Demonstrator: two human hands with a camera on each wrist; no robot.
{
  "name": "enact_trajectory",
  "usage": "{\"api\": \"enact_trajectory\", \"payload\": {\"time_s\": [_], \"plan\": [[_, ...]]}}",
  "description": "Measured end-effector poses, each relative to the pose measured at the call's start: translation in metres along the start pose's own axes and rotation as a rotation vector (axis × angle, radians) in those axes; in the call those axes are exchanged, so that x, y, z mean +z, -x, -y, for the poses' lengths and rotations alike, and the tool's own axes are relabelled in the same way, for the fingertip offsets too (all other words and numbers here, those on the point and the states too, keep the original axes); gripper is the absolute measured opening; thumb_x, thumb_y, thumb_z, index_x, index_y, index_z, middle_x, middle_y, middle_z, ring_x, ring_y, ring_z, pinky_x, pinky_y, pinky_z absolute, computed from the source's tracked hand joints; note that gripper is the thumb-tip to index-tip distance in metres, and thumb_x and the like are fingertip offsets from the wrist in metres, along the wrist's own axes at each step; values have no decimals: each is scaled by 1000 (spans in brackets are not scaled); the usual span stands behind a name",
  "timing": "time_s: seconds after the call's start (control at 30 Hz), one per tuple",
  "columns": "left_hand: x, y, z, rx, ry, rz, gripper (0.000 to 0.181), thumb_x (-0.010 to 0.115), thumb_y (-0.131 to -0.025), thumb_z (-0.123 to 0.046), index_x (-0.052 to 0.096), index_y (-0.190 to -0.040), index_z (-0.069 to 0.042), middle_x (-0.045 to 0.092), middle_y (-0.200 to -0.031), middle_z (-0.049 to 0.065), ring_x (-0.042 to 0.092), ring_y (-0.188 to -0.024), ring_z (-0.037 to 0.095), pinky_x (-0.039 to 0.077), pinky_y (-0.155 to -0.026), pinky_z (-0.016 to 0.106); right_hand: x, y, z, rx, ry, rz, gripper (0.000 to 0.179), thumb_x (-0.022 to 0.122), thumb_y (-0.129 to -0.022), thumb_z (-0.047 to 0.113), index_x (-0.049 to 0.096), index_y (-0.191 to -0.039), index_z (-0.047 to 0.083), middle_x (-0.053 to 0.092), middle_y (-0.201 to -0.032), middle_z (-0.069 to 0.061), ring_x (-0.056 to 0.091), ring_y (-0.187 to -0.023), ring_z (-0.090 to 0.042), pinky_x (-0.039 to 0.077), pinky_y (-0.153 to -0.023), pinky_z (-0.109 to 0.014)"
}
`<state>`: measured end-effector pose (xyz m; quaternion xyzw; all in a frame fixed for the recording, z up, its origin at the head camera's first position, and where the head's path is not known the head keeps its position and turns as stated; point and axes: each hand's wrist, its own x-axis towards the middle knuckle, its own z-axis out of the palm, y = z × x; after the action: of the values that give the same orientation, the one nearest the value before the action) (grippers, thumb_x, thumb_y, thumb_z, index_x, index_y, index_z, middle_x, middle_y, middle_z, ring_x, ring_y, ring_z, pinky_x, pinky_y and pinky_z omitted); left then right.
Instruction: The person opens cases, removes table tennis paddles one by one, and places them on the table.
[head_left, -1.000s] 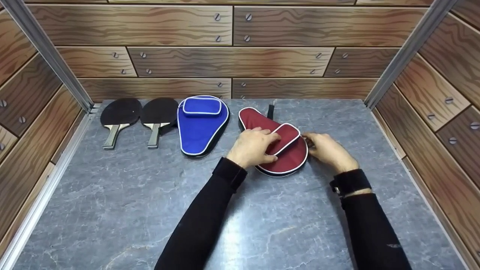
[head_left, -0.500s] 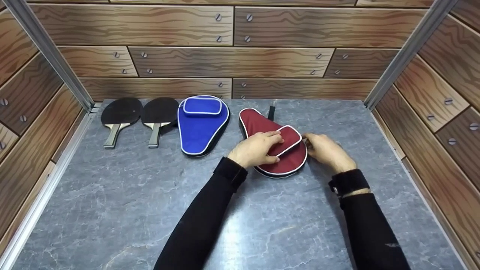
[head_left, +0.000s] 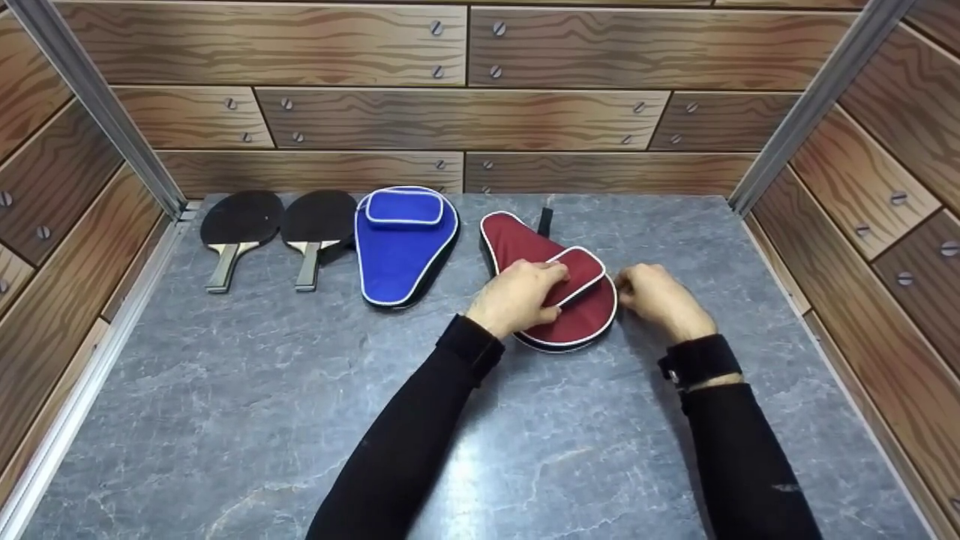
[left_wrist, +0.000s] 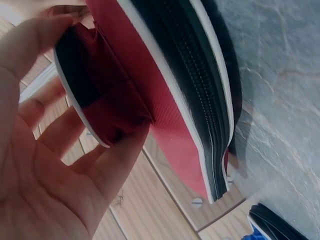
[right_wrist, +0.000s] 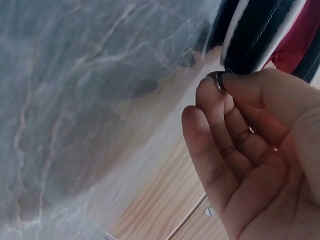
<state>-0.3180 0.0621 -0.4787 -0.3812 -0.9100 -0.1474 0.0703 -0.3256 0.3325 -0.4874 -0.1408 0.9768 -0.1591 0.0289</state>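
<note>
A red paddle case point(head_left: 517, 244) with white piping lies slantwise on the table, its wide round end toward the right hand. My left hand point(head_left: 517, 296) holds the raised front pocket point(head_left: 583, 270) of this case; the left wrist view has thumb and fingers around the pocket point(left_wrist: 100, 85). At the case's right edge, my right hand point(head_left: 660, 296) pinches a small metal zipper pull point(right_wrist: 218, 81) between thumb and index finger. The black zipper band point(left_wrist: 192, 70) runs along the case's side and looks shut along the stretch seen in the left wrist view. The case's contents are hidden.
A blue paddle case point(head_left: 401, 259) lies left of the red one. Farther left are two black table tennis paddles point(head_left: 241, 217) with handles toward me. A black strap point(head_left: 545, 221) sticks out behind the red case. Wood-patterned walls point(head_left: 465, 116) enclose the grey table point(head_left: 262, 405).
My left hand and the red case have shifted very slightly to the right. The right hand's fingers are curled in more at the case's edge. The paddles and blue case stay put.
</note>
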Motion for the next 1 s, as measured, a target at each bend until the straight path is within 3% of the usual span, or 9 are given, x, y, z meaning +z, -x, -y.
{"api": "enact_trajectory", "payload": {"time_s": [0.17,0.27,0.63,0.83,1.0], "plan": [[3,-2,0,-27,-51,-50,37,81,-89,-31,67,-119,-16,78,-113,-4,76,-105,22,57,-102,40,-2,-2,-2,-34,58,-59,13,65,-88,5,70,-77,8,65,-73,-6,59,-73,-25,51,-69,-44],[6,-2,0,-46,-60,-64,38,82,-89,-33,67,-120,-17,78,-109,-4,76,-105,20,56,-102,40,-3,-1,-3,-61,75,-76,18,65,-88,4,65,-72,10,60,-69,-4,55,-70,-24,48,-66,-44],[12,-1,11,-74,7,-104,46,81,-93,-28,67,-135,-17,78,-124,-3,75,-114,20,56,-107,39,-2,7,-3,-108,72,-50,11,67,-92,4,77,-93,4,75,-88,-10,71,-86,-28,61,-82,-51],[11,1,23,-80,43,-138,47,82,-92,-26,67,-135,-16,79,-125,-1,75,-113,22,58,-105,39,1,5,2,-104,62,-21,11,69,-94,10,79,-96,7,77,-91,-7,73,-88,-27,61,-83,-51],[9,2,31,-86,63,-156,46,82,-92,-24,68,-135,-16,78,-126,-1,75,-114,23,58,-105,37,2,3,8,-161,63,-10,7,71,-93,8,78,-92,7,74,-84,-4,69,-80,-22,60,-78,-47]]}}
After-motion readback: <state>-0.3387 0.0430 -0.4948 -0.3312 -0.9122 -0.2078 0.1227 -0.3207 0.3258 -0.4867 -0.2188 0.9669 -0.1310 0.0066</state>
